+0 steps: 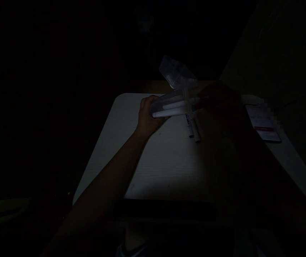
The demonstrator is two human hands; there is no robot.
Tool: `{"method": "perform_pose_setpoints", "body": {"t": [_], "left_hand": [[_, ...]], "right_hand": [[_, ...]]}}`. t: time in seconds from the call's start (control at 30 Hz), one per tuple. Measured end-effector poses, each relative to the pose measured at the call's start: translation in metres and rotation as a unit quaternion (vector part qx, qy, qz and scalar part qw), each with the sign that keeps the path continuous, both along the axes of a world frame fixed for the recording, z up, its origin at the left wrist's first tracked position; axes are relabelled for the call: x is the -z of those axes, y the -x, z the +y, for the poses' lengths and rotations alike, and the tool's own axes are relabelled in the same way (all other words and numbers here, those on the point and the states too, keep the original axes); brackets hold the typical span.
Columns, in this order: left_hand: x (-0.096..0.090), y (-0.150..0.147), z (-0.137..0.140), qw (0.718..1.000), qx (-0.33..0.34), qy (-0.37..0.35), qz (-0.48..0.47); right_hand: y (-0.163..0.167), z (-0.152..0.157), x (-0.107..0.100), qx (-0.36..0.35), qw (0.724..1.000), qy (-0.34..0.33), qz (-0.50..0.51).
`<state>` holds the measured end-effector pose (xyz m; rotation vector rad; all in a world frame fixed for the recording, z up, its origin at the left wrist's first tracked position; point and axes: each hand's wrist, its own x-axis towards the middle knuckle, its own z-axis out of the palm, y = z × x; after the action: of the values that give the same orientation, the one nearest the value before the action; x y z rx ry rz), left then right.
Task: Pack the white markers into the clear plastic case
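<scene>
My left hand (pixel 147 116) is closed around a clear plastic case (pixel 169 97), which lies on its side above the table. White marker pens (pixel 167 112) show through its wall. The case's open end faces right, and a clear flap (pixel 177 71) stands up behind it. At that opening is my right hand (pixel 220 101), in deep shadow, its fingers closed on a pen-like marker that reaches into the case. Below the opening, two more markers (pixel 189 126) lie side by side on the table, with pale barrels and dark ends.
A white wood-grain table (pixel 166 160) with rounded corners lies under my hands. On its right side rests a phone (pixel 262 123) with a lit screen. A wall (pixel 284 60) rises at the right. The surroundings are very dark, and something green (pixel 5 210) shows at lower left.
</scene>
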<state>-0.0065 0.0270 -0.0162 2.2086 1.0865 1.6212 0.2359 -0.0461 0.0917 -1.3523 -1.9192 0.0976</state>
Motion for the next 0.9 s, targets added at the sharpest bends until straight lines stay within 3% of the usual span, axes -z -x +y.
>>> {"method": "perform_pose_setpoints", "body": {"t": [0.6,0.9], "left_hand": [[0.0008,0.0018,0.0025,1.0,0.005,-0.021,0.007],[-0.0005,0.001,0.0006,1.0,0.007,-0.016,0.0]], "right_hand": [[0.0002,0.0002,0.0021,-0.046,0.999,-0.009,-0.007],[0.0015,-0.0021,0.0014,-0.062,0.998,0.024,0.001]]}}
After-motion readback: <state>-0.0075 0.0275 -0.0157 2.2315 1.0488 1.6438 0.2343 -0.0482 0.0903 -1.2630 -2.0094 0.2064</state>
